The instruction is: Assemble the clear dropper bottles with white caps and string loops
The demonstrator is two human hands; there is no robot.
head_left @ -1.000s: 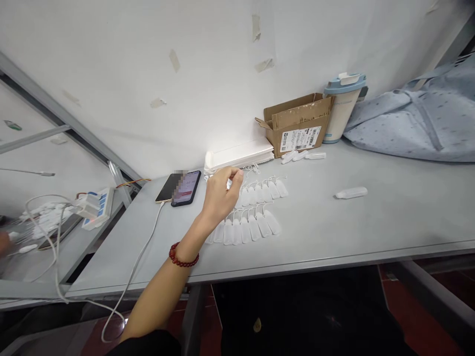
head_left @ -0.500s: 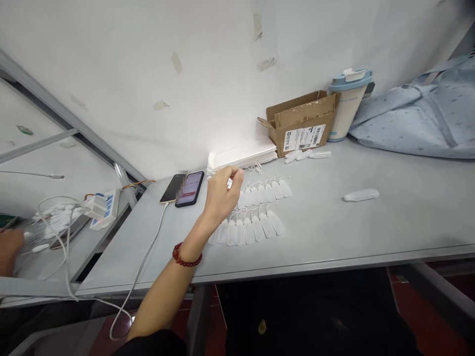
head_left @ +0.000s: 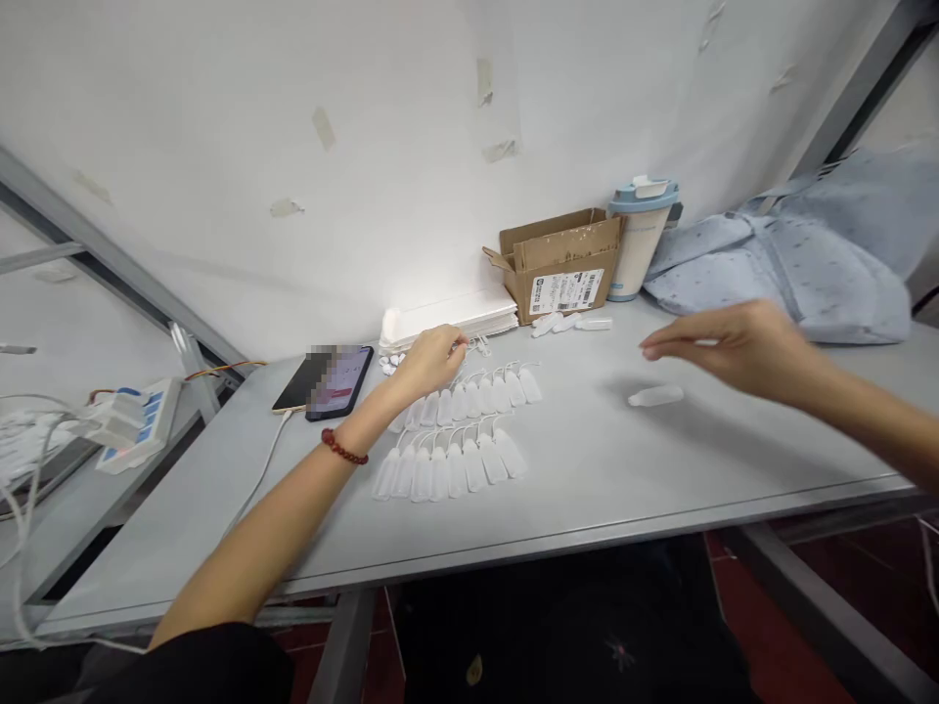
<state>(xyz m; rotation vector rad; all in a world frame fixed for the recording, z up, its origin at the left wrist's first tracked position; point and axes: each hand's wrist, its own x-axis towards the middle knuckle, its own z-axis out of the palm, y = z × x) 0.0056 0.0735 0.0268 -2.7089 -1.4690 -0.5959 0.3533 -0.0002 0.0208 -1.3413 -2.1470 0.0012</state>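
Note:
My left hand (head_left: 432,362), with a red bead bracelet (head_left: 343,448) at the wrist, is curled over the top row of translucent white sleeves. Its fingertips are pressed together beside some loose white cords (head_left: 480,345); whatever they hold is hidden. My right hand (head_left: 740,344) hovers above a single translucent white sleeve (head_left: 656,395) on the table. Its fingers and thumb are stretched out with a gap between them, and nothing shows in them. Several corded sleeves (head_left: 455,471) lie in two rows. Small white pieces (head_left: 391,364) lie left of my left hand.
A white stack (head_left: 455,318) rests against the wall near an open cardboard box (head_left: 564,264). More sleeves (head_left: 572,323) lie before the box. A lidded cup (head_left: 638,240) and a pale blue cloth bag (head_left: 778,269) stand right. Two phones (head_left: 341,386), one cabled, lie left, near a power strip (head_left: 139,425).
My right hand has come into view from the right, over the lone sleeve. My left hand stays near the upper row. The camera view has shifted right, and a person's hand at far left is gone.

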